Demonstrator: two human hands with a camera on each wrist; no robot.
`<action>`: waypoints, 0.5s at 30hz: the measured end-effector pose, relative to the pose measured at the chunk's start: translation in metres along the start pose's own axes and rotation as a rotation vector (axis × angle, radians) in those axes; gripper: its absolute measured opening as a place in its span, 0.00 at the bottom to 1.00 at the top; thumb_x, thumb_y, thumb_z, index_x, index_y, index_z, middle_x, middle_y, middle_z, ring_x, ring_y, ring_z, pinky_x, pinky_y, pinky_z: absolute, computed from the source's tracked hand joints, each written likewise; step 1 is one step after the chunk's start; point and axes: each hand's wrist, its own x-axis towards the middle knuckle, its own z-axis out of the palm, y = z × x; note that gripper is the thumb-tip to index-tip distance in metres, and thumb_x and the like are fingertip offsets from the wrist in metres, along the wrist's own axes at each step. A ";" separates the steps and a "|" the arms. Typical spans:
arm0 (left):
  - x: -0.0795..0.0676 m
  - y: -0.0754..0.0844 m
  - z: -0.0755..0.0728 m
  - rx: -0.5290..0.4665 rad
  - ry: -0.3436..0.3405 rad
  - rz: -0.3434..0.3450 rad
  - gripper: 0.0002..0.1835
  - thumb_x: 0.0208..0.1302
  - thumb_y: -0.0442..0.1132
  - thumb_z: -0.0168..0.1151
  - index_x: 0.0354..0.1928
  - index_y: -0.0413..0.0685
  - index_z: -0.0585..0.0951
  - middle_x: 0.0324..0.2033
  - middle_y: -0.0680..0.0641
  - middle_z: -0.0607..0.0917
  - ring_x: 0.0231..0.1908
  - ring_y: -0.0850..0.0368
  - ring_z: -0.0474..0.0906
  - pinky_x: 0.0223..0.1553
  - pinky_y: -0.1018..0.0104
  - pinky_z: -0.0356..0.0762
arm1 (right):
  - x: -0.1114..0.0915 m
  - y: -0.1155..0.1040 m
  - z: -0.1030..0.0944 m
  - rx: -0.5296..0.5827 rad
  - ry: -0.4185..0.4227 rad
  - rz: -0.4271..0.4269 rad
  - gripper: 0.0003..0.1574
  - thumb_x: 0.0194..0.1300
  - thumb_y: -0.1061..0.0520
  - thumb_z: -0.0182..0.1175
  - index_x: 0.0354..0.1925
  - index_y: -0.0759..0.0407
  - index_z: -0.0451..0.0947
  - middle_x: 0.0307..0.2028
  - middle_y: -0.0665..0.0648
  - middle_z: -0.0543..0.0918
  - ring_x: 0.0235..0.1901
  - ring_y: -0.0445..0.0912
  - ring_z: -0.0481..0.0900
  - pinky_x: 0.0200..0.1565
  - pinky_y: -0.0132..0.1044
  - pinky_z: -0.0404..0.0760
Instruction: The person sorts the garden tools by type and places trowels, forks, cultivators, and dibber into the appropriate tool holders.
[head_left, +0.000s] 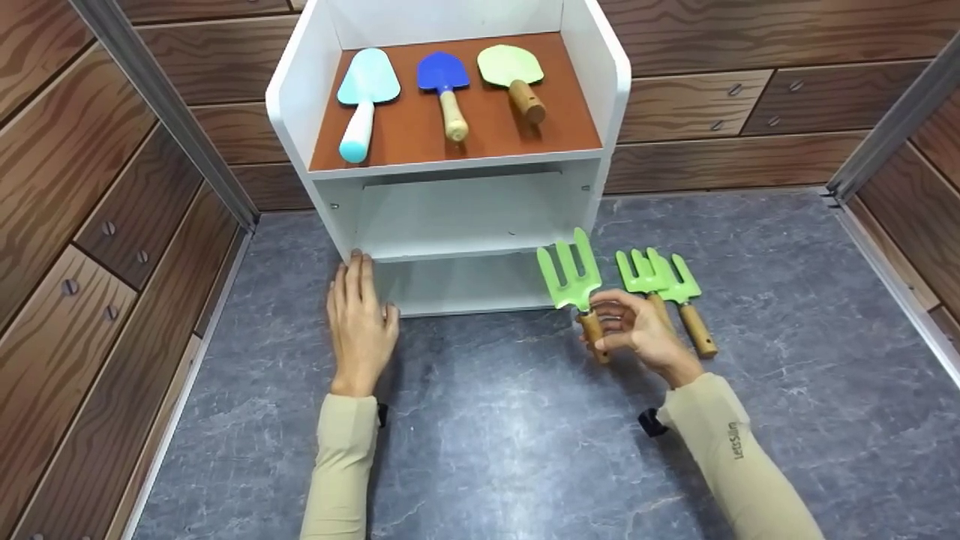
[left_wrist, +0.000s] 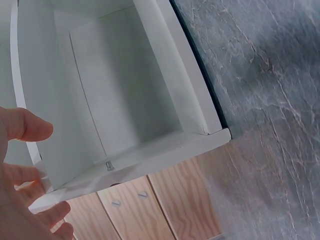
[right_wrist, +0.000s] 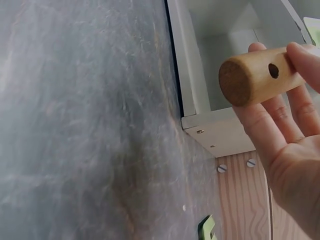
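My right hand (head_left: 637,330) grips a green hand fork (head_left: 576,281) by its wooden handle (right_wrist: 265,72), tines pointing away from me, in front of the right part of a white shelf unit (head_left: 457,214). In the right wrist view the thumb and fingers curl round that handle. My left hand (head_left: 360,322) touches the unit's left front edge, its fingers nearly straight; the left wrist view shows its fingertips (left_wrist: 55,214) by the side panel. Two more green hand forks (head_left: 694,315) lie overlapping on the floor, right of my right hand.
On the unit's brown top shelf (head_left: 401,154) lie a light blue trowel (head_left: 367,82), a dark blue trowel (head_left: 442,73) and a pale green trowel (head_left: 510,66). Below are two white compartments. Wood-patterned walls (head_left: 697,97) enclose the grey marbled floor (head_left: 480,435).
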 end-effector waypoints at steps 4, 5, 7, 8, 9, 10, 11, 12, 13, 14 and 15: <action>0.000 0.000 0.000 -0.003 0.004 0.004 0.39 0.57 0.30 0.64 0.71 0.30 0.64 0.71 0.33 0.66 0.68 0.29 0.62 0.70 0.36 0.57 | 0.005 -0.005 0.004 -0.026 0.009 0.021 0.35 0.48 0.83 0.62 0.57 0.73 0.74 0.46 0.51 0.86 0.44 0.46 0.85 0.46 0.39 0.85; -0.001 0.000 0.000 -0.002 0.002 0.003 0.38 0.57 0.30 0.64 0.71 0.30 0.64 0.71 0.33 0.66 0.68 0.29 0.62 0.70 0.36 0.57 | 0.006 -0.006 0.005 -0.030 0.006 0.026 0.35 0.48 0.83 0.62 0.58 0.77 0.72 0.46 0.51 0.86 0.44 0.46 0.85 0.47 0.39 0.85; -0.001 0.000 0.001 0.000 -0.004 0.002 0.38 0.58 0.30 0.64 0.71 0.30 0.64 0.71 0.33 0.66 0.68 0.29 0.62 0.70 0.35 0.57 | 0.008 -0.008 0.007 -0.044 0.001 0.044 0.35 0.50 0.83 0.62 0.59 0.75 0.72 0.47 0.51 0.86 0.45 0.46 0.85 0.48 0.39 0.85; -0.001 0.000 0.001 0.000 -0.007 0.002 0.38 0.58 0.30 0.64 0.72 0.30 0.64 0.71 0.33 0.66 0.68 0.30 0.62 0.70 0.35 0.57 | 0.010 -0.010 0.008 -0.042 -0.005 0.054 0.35 0.50 0.82 0.62 0.59 0.75 0.72 0.47 0.51 0.86 0.45 0.46 0.85 0.48 0.39 0.85; -0.001 0.000 0.001 0.002 -0.011 0.001 0.39 0.58 0.30 0.64 0.72 0.30 0.64 0.71 0.33 0.66 0.68 0.30 0.62 0.70 0.35 0.57 | 0.011 -0.011 0.009 -0.035 -0.014 0.060 0.35 0.51 0.82 0.61 0.59 0.74 0.71 0.47 0.52 0.86 0.45 0.47 0.85 0.47 0.40 0.85; -0.001 0.000 0.001 0.003 -0.013 0.000 0.39 0.58 0.30 0.64 0.72 0.30 0.64 0.71 0.33 0.65 0.68 0.30 0.62 0.70 0.35 0.57 | 0.013 -0.012 0.011 -0.033 -0.022 0.059 0.35 0.51 0.82 0.61 0.60 0.74 0.71 0.48 0.52 0.86 0.45 0.48 0.85 0.47 0.40 0.86; -0.001 0.000 0.000 0.003 -0.016 -0.002 0.39 0.58 0.30 0.65 0.72 0.30 0.64 0.71 0.33 0.65 0.69 0.30 0.61 0.70 0.35 0.57 | 0.014 -0.013 0.012 -0.029 -0.030 0.061 0.36 0.51 0.82 0.61 0.60 0.74 0.71 0.48 0.53 0.85 0.45 0.49 0.85 0.46 0.41 0.86; -0.001 0.000 0.000 0.004 -0.016 -0.002 0.39 0.58 0.30 0.65 0.72 0.30 0.64 0.71 0.33 0.65 0.69 0.30 0.61 0.70 0.35 0.57 | 0.015 -0.015 0.013 -0.031 -0.031 0.070 0.36 0.51 0.82 0.61 0.61 0.72 0.72 0.48 0.53 0.85 0.45 0.49 0.85 0.45 0.41 0.86; -0.001 0.000 0.000 0.004 -0.017 -0.002 0.39 0.58 0.30 0.65 0.72 0.30 0.64 0.71 0.33 0.65 0.69 0.30 0.61 0.70 0.35 0.57 | 0.017 -0.016 0.015 -0.032 -0.033 0.079 0.37 0.52 0.81 0.62 0.61 0.73 0.71 0.48 0.53 0.85 0.45 0.51 0.86 0.44 0.42 0.87; -0.001 0.000 0.000 0.006 -0.016 -0.002 0.39 0.59 0.30 0.65 0.72 0.30 0.64 0.71 0.33 0.65 0.69 0.30 0.61 0.70 0.35 0.57 | 0.018 -0.018 0.016 -0.036 -0.034 0.089 0.37 0.52 0.81 0.62 0.62 0.72 0.70 0.48 0.54 0.85 0.45 0.52 0.85 0.43 0.42 0.87; -0.001 -0.001 0.000 0.008 -0.016 -0.001 0.39 0.59 0.30 0.65 0.72 0.30 0.64 0.71 0.33 0.65 0.68 0.30 0.62 0.69 0.35 0.57 | 0.019 -0.019 0.017 -0.040 -0.034 0.098 0.37 0.53 0.80 0.62 0.63 0.73 0.70 0.48 0.54 0.85 0.45 0.52 0.85 0.43 0.43 0.87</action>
